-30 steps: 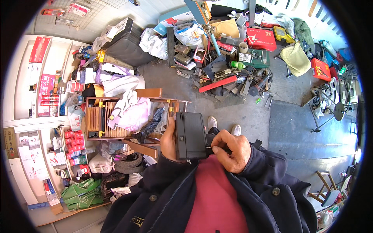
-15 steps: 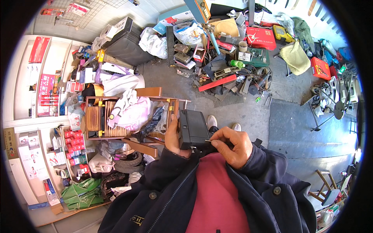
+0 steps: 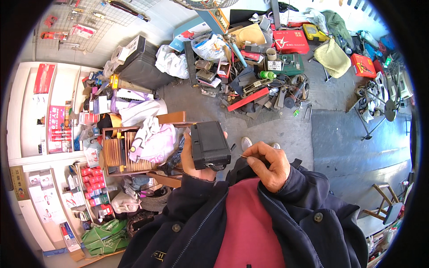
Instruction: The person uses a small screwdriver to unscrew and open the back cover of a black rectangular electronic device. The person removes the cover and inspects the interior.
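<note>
My left hand [image 3: 187, 157] is wrapped round a black box-shaped device [image 3: 209, 140], holding it up in front of my chest. A small loop [image 3: 216, 167] sticks out at its near end. The left fingers are partly hidden behind the device. To its right, my right hand [image 3: 270, 166] is closed in a pinch on a thin metal rod [image 3: 244, 156]. The rod points left toward the device, with a gap between them. Its exact kind is too small to make out.
A wooden frame [image 3: 117, 152] with cloths stands to the left, beside shelves of boxed goods [image 3: 94, 183]. Tools and metal scraps [image 3: 268, 96] are heaped on the floor ahead. A yellow-covered stool [image 3: 333, 59] is at the far right; a wooden chair [image 3: 383, 203] lies nearer.
My left hand has tilted the device and shifted it slightly left, away from my right hand. The rod's tip, near the device's corner before, is now apart from it. My view has turned slightly.
</note>
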A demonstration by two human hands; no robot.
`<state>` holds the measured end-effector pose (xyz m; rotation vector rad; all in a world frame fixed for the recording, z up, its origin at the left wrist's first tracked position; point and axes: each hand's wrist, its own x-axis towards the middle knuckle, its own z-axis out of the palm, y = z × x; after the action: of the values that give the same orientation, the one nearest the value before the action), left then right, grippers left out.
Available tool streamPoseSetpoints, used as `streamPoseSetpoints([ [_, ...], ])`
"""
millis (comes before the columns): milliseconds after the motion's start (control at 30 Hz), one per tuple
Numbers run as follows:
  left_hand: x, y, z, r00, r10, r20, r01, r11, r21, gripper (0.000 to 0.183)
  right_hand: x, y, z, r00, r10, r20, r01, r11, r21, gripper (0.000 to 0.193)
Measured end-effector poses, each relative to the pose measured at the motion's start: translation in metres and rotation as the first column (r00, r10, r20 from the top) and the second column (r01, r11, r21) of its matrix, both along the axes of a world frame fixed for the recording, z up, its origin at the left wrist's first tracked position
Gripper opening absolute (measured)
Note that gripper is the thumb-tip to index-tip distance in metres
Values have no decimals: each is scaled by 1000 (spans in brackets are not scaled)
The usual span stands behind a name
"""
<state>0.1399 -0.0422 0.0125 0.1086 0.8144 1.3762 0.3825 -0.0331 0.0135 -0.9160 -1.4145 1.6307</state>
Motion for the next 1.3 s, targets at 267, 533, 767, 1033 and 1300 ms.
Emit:
streamPoseSetpoints([
  [267, 11, 12, 12, 993, -101, -55, 101, 995, 7, 71, 6, 1, 5, 997, -53, -57, 57, 996, 64, 15],
  [533, 10, 19, 4, 992, -39, -119, 31, 997, -63, 72, 6, 4, -1, 996, -87, -10, 87, 996, 18, 20],
  [767, 8, 24, 3, 998, -22, -56, 17, 996, -87, 73, 10, 6, -2, 998, -45, -53, 42, 998, -53, 24],
  [1033, 15, 37, 21, 927, -202, -316, 202, 979, -31, 73, 10, 7, 2, 992, -104, -70, 107, 994, 36, 12],
  [1300, 26, 42, 32, 941, -215, -260, 243, 967, 81, 62, 10, 8, 11, 996, -78, -44, 86, 962, 259, 13],
])
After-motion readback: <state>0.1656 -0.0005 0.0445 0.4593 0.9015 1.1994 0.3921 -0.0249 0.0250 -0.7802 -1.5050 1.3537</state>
